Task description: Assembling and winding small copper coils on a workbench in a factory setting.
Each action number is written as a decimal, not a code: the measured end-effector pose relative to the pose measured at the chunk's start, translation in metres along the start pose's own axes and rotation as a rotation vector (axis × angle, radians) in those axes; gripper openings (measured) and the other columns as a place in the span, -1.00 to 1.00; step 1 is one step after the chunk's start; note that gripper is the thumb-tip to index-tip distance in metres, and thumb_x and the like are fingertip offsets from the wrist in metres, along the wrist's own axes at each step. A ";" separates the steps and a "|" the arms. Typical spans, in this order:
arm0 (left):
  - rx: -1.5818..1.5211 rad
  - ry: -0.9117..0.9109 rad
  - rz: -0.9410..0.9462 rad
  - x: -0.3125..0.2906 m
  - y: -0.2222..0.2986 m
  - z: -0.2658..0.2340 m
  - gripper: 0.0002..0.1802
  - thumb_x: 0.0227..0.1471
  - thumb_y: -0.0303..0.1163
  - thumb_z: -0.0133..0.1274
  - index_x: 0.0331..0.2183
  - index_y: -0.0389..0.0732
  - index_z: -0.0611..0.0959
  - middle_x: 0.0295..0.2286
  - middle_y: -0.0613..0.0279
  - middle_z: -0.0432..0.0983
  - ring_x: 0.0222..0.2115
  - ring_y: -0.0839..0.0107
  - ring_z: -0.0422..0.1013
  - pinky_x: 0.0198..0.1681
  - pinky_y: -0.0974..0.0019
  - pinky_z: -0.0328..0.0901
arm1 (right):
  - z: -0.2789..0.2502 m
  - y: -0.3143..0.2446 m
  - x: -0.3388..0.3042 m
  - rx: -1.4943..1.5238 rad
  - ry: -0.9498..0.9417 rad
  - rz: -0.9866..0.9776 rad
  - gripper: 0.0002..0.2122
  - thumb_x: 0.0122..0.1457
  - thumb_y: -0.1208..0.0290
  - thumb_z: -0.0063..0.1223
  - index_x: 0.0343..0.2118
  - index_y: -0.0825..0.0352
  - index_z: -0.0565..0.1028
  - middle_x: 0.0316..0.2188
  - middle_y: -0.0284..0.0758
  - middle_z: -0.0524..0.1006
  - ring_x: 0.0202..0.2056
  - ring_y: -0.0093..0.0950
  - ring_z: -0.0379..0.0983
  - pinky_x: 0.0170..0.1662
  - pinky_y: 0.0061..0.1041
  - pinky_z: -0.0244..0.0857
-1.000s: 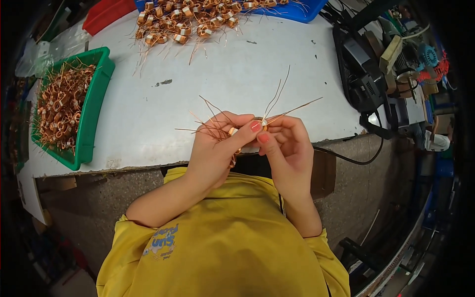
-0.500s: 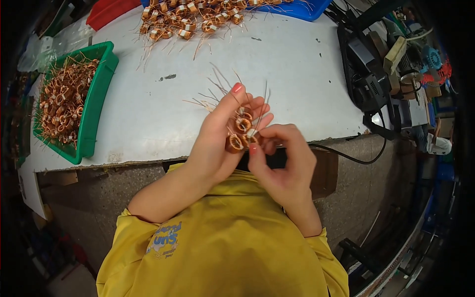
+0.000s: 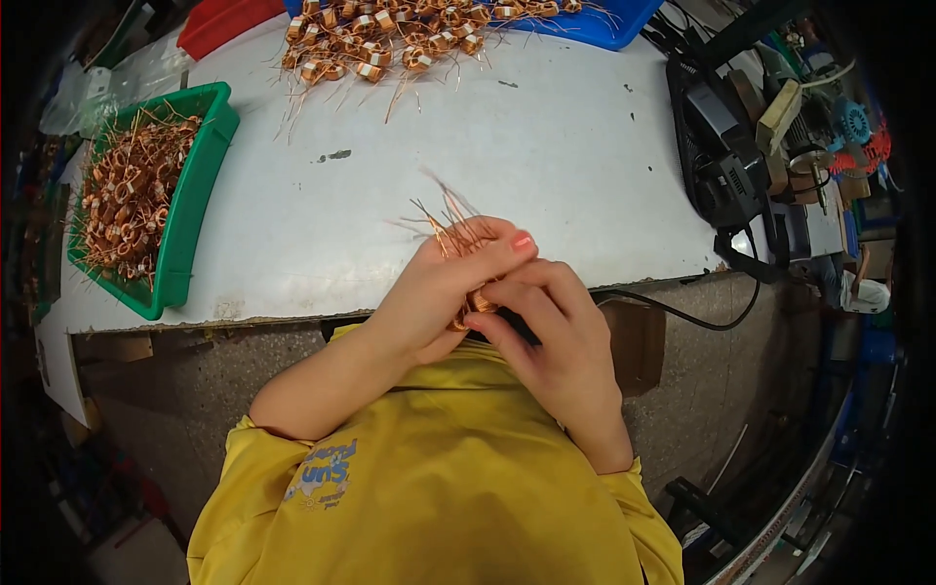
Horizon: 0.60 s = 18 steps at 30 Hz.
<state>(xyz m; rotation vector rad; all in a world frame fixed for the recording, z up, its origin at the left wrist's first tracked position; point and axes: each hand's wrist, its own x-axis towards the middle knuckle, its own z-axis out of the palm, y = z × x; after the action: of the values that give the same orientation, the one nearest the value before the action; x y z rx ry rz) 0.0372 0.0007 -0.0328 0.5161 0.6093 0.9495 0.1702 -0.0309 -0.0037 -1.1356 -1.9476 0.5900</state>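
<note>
Several ring-shaped copper wire coils (image 3: pixel 483 300) lie in my left hand (image 3: pixel 434 292), whose fingers are curled around them. Their long wire ends stick out past the hand, away from me. My right hand (image 3: pixel 556 331) meets it from the right, thumb and fingers pinching at a coil on the near side. Most of the held coils are hidden behind the left thumb and fingers. Both hands are just over the table's near edge. More coils (image 3: pixel 380 44) with white bands are heaped at the back of the table.
A green bin (image 3: pixel 185 234) full of copper coils stands at the left. Behind are a red bin (image 3: pixel 219 24) and a blue tray (image 3: pixel 595 29). A black device (image 3: pixel 721 146) with a cable sits at the right. The white table (image 3: pixel 322 214) has a chipped front edge.
My left thumb has folded down over the coils, and the left fingers have closed around them. Both hands have come slightly nearer to me; the coils are now mostly covered.
</note>
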 end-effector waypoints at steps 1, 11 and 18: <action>-0.044 -0.002 -0.053 0.002 0.002 -0.005 -0.71 0.02 -0.22 -0.01 -0.36 -0.27 0.51 -0.28 0.13 0.45 -0.25 0.38 0.38 -0.22 0.47 0.29 | 0.000 0.000 -0.001 -0.017 -0.011 0.011 -0.78 -0.14 0.68 0.09 -0.37 0.36 0.43 -0.40 -0.35 0.37 -0.49 -0.57 0.25 -0.44 -0.68 0.17; 1.465 0.068 0.849 0.005 0.043 -0.038 -0.89 -0.16 -0.48 0.13 -0.53 -0.21 0.50 -0.38 0.21 0.46 -0.32 0.39 0.38 -0.24 0.44 0.27 | -0.011 0.011 -0.014 -0.061 -0.010 0.192 -0.85 -0.05 0.62 0.03 -0.36 0.38 0.43 -0.36 -0.34 0.37 -0.43 -0.52 0.28 -0.39 -0.63 0.19; 1.383 0.062 0.364 -0.008 0.074 -0.072 -0.85 -0.26 -0.51 0.15 -0.54 -0.19 0.50 -0.33 0.24 0.48 -0.10 0.12 0.32 -0.01 0.20 0.15 | -0.002 0.019 -0.018 -0.058 -0.098 0.126 -0.86 -0.04 0.60 0.02 -0.36 0.38 0.43 -0.36 -0.34 0.38 -0.44 -0.52 0.29 -0.41 -0.64 0.18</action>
<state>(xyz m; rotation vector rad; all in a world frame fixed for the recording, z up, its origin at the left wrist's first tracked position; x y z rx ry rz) -0.0587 0.0393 -0.0351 1.8737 1.2275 0.7603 0.1861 -0.0375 -0.0232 -1.2942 -1.9974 0.6709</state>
